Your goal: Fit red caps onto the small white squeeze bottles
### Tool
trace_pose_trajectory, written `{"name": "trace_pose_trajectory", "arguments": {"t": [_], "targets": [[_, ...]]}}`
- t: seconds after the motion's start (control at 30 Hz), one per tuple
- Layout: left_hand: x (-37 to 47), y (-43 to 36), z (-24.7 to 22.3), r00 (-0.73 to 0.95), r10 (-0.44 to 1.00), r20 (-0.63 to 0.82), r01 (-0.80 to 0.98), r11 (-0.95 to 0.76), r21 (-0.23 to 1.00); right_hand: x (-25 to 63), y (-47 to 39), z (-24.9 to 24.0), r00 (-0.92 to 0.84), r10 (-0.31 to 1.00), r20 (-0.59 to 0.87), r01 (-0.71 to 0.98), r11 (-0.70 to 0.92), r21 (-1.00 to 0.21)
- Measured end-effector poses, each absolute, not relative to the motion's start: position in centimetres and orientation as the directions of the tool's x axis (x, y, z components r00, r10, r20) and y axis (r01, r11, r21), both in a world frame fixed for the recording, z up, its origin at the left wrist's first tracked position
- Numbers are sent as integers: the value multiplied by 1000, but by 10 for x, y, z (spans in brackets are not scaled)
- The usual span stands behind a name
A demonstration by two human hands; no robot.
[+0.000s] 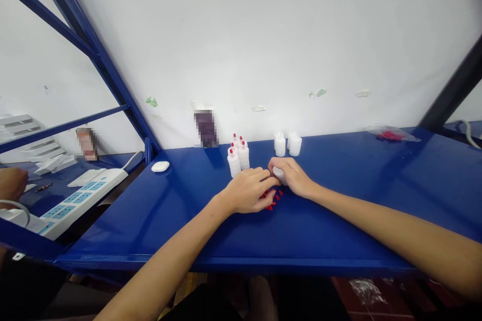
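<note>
Small red caps (277,197) lie in a loose pile on the blue table. Over the pile is my left hand (248,190), its fingers bent and the thumb apart from them; no cap shows in its grasp, though the far fingertips are partly hidden. Close by, my right hand (292,176) is wrapped round a white plastic bottle (279,174), which is tilted and mostly covered by the fingers. Just behind my left hand stands a group of several white bottles (234,162) with red tips. Farther back are more white bottles (279,145) without red tips.
A white oval case (160,166) lies at the table's left. A phone-like dark object (207,129) leans on the wall. At the back right is a clear bag with red pieces (391,135). A power strip (81,200) and another person's hand (13,184) are beyond the blue frame.
</note>
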State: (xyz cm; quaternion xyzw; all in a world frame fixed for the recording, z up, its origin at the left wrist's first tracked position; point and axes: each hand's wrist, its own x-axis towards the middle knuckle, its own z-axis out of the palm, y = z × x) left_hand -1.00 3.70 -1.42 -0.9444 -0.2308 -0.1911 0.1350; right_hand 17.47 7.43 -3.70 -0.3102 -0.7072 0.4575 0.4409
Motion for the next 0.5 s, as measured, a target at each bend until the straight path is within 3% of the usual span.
{"name": "trace_pose_trajectory", "arguments": {"t": [0.2, 0.5], "targets": [[-5, 27, -15, 850, 394, 349, 412, -911, 26, 175, 79, -39, -344, 891, 297, -9, 312, -950], [-3, 26, -20, 866, 408, 290, 428, -904, -7, 174, 77, -37, -345, 888, 304, -3, 323, -947]]}}
